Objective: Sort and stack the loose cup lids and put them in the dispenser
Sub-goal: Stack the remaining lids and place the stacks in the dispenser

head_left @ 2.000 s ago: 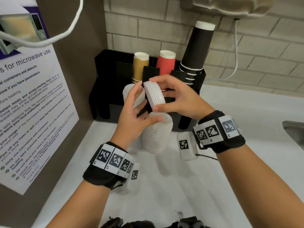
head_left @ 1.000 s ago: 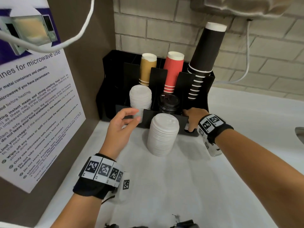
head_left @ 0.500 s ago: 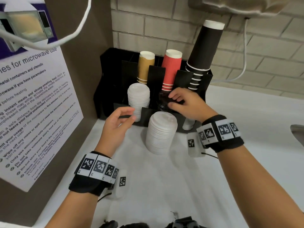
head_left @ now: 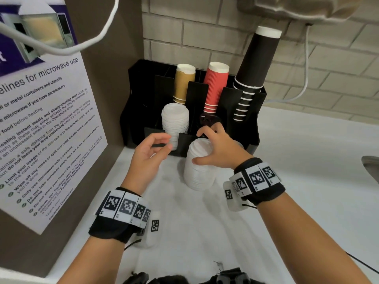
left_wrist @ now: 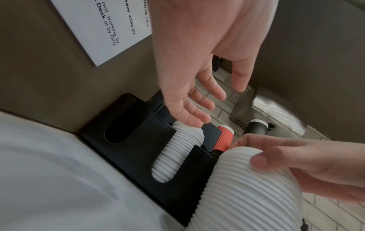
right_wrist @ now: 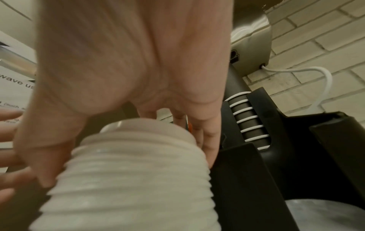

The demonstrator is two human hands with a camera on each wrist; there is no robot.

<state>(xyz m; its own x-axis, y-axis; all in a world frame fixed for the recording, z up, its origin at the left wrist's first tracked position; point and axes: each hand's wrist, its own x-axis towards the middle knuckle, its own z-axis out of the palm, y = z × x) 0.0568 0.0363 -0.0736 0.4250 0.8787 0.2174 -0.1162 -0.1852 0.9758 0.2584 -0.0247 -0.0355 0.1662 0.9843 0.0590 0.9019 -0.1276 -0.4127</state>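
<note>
A tall stack of white lids (head_left: 198,173) stands on the white counter, just in front of the black dispenser (head_left: 254,128). My right hand (head_left: 205,147) grips its top, thumb on the near left side and fingers curled over the far side; the right wrist view shows the right hand (right_wrist: 126,156) spanning the stack (right_wrist: 128,195). Another white lid stack (head_left: 175,124) fills the dispenser's left front slot, and black lids (head_left: 209,119) sit in the middle slot. My left hand (head_left: 164,143) hovers open and holds nothing, left of the counter stack (left_wrist: 252,195) and near the slotted lids (left_wrist: 177,153).
Gold cups (head_left: 184,83), red cups (head_left: 216,87) and tall black cups (head_left: 256,68) stand in the dispenser's rear slots. A brown side panel with a microwave poster (head_left: 41,119) closes the left. A sink rim (head_left: 371,167) shows at the right edge. White counter (head_left: 205,232) stretches toward me.
My right hand left the black lids in the middle slot and came down onto the counter stack. The left hand barely moved. The small lid bundle held two seconds ago is out of my hands.
</note>
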